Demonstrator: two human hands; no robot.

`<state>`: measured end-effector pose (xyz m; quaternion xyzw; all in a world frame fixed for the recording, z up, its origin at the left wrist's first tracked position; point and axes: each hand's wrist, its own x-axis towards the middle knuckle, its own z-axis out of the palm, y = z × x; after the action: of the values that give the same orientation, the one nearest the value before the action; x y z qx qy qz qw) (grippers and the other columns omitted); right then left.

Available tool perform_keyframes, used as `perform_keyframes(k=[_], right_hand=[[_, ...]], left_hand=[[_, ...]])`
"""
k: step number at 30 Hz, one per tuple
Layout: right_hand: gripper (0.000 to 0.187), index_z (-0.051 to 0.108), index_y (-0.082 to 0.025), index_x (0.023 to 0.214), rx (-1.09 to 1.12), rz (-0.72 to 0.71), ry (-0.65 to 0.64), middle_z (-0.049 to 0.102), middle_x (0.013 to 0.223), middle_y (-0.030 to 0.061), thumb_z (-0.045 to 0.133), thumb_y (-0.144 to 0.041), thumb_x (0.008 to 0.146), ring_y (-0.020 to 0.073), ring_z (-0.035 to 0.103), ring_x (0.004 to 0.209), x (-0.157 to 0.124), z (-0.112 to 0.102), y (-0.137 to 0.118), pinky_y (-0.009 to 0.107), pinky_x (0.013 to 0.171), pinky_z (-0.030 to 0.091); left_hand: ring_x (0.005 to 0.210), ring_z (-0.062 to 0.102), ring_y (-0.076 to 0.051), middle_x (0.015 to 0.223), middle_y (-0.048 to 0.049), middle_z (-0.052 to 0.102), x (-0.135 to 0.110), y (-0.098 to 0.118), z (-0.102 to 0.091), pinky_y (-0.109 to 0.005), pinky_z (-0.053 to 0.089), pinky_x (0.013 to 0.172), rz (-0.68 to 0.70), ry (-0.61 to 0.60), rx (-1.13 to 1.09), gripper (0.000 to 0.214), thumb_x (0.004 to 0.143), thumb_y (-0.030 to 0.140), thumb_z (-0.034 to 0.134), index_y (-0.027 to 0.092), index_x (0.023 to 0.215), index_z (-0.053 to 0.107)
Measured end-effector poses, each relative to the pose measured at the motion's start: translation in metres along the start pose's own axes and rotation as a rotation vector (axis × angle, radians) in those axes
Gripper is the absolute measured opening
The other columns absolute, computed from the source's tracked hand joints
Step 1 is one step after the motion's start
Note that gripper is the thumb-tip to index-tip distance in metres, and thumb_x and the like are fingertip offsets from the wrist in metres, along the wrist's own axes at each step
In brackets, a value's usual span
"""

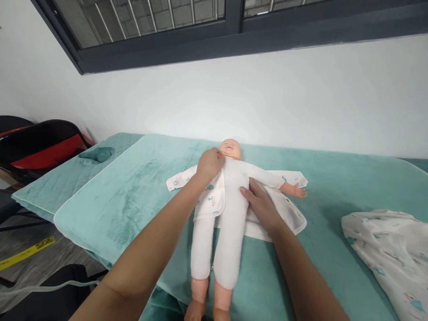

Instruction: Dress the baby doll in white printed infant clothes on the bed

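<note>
A baby doll [230, 214] in a white long-sleeved bodysuit lies face up, its head toward the wall and its bare feet toward me. Under it is a white baby shirt [214, 196] with small printed figures; one front panel is folded over the doll's side, the other spreads flat beyond it. My left hand [210, 166] is closed at the collar edge of the shirt, beside the doll's chin; its fingertips are partly hidden. My right hand [262, 203] grips the doll's side below the outstretched arm, thumb on the torso and fingers at the armpit.
A green padded cover [127, 196] lies over the table. A crumpled printed white cloth [388, 254] is at the right. Black and red chairs [50, 145] stand at the left. Behind the table is a white wall [267, 102] with a dark window frame [160, 49].
</note>
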<state>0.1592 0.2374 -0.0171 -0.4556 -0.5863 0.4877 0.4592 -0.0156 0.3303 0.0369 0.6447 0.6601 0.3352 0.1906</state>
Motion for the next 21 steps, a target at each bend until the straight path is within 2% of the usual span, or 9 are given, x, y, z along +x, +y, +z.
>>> perform_keyframes(k=[5,10,14,18,21], right_hand=[[0.036,0.059,-0.021,0.115,0.021,0.008,-0.015,0.067,0.118,0.0036,0.057,-0.044,0.087,0.0252,0.055,0.116,0.000,0.000,0.001,0.034,0.093,0.047],[0.034,0.058,-0.022,0.114,0.047,0.020,-0.036,0.066,0.120,0.0039,0.058,-0.043,0.087,0.0246,0.059,0.111,0.001,0.000,0.003,0.034,0.092,0.047],[0.035,0.057,-0.022,0.114,0.071,0.026,-0.038,0.065,0.119,0.0042,0.059,-0.045,0.087,0.0241,0.060,0.109,0.002,0.000,0.005,0.034,0.092,0.048],[0.032,0.058,-0.021,0.110,0.031,0.009,-0.038,0.067,0.112,0.0042,0.058,-0.043,0.087,0.0238,0.059,0.107,0.002,-0.001,0.004,0.034,0.091,0.047],[0.030,0.058,-0.021,0.107,0.027,-0.008,-0.037,0.068,0.106,0.0035,0.058,-0.043,0.087,0.0236,0.060,0.104,0.002,-0.001,0.005,0.034,0.091,0.047]], left_hand=[[0.090,0.065,-0.022,0.089,-0.0086,0.072,0.011,0.002,-0.002,-0.033,0.047,0.087,-0.037,-0.017,-0.076,0.014,0.074,0.010,0.059,0.018,0.080,0.068],[0.064,0.060,-0.013,0.071,-0.0038,0.067,0.010,0.014,-0.004,-0.026,0.049,0.066,-0.059,-0.042,-0.273,0.013,0.078,0.014,0.055,0.015,0.087,0.064],[0.065,0.058,-0.012,0.072,-0.0021,0.066,0.005,0.023,-0.003,-0.025,0.047,0.067,-0.017,-0.057,-0.418,0.010,0.078,0.015,0.056,0.017,0.086,0.061],[0.085,0.063,-0.018,0.092,-0.0057,0.070,-0.005,0.021,-0.006,-0.029,0.046,0.078,0.004,0.006,-0.121,0.012,0.082,0.027,0.057,0.020,0.091,0.062],[0.094,0.064,-0.024,0.103,-0.0098,0.071,-0.011,0.018,-0.008,-0.032,0.046,0.078,-0.001,-0.073,0.125,0.027,0.083,0.035,0.058,0.020,0.105,0.060]])
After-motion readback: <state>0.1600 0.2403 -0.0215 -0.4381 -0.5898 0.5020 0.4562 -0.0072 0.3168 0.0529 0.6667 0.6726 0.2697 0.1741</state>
